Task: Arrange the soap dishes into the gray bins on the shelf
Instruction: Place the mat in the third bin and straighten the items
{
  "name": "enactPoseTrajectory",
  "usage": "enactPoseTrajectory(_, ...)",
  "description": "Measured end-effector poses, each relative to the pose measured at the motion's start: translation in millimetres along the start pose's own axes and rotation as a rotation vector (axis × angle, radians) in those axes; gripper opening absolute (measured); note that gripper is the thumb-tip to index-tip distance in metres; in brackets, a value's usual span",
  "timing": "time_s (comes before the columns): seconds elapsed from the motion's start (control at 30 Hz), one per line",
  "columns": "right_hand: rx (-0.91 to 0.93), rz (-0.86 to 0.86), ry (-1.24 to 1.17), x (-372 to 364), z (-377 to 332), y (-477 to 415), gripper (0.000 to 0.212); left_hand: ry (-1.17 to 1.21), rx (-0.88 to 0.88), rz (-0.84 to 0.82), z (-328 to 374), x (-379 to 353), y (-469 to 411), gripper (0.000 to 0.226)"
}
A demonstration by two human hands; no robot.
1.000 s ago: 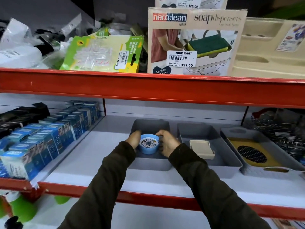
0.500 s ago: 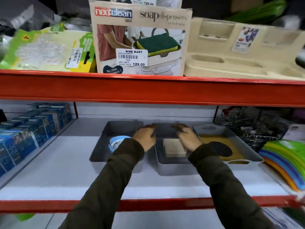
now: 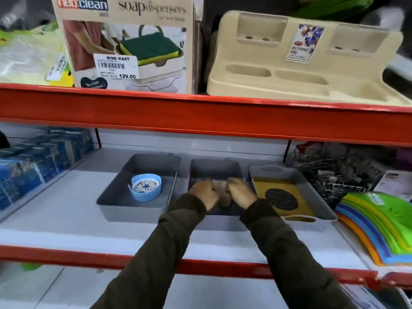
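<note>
Hands inside middle gray bin on white shelf: left hand and right hand curled shut on opposite sides of beige soap dish, dish low in bin, mostly hidden between grips. Left of middle bin: second gray bin holding round blue soap dish, tilted. Right of middle bin, just beside: third gray bin with yellow dish, black perforated centre. Above middle bin, on red upper shelf: soap dispenser box.
</note>
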State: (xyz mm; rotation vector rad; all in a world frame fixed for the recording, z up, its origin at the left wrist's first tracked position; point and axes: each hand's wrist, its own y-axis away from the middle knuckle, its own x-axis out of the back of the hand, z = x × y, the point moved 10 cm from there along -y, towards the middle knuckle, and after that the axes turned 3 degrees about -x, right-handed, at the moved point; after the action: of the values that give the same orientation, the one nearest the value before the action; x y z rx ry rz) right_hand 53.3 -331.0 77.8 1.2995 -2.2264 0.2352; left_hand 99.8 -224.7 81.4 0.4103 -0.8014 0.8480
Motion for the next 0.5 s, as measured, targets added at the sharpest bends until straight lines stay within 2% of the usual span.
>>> enactPoseTrajectory(0.07,-0.165,-0.084,-0.372,-9,14,0,0.010,0.230,0.122,0.015,-9,-2,-5,0.042)
enactPoseTrajectory(0.13,-0.247,-0.125,-0.584,-18,22,-2,0.004,0.362,0.223,-0.014,-19,-8,-8,0.043)
enactPoseTrajectory(0.23,-0.222,-0.087,-0.611,-17,24,-4,0.005,0.469,0.254,0.006,-26,-9,-10,0.045)
enactPoseTrajectory(0.33,-0.197,-0.078,-0.612,-9,19,-4,0.014,0.455,0.261,0.034,-33,-9,-15,0.045)
enactPoseTrajectory(0.43,0.019,0.001,-0.500,30,6,-5,0.015,0.367,0.181,0.055,-20,-12,-17,0.047)
enactPoseTrajectory(0.5,0.177,0.028,-0.398,69,1,3,0.031,0.308,0.044,0.082,5,-13,-19,0.053)
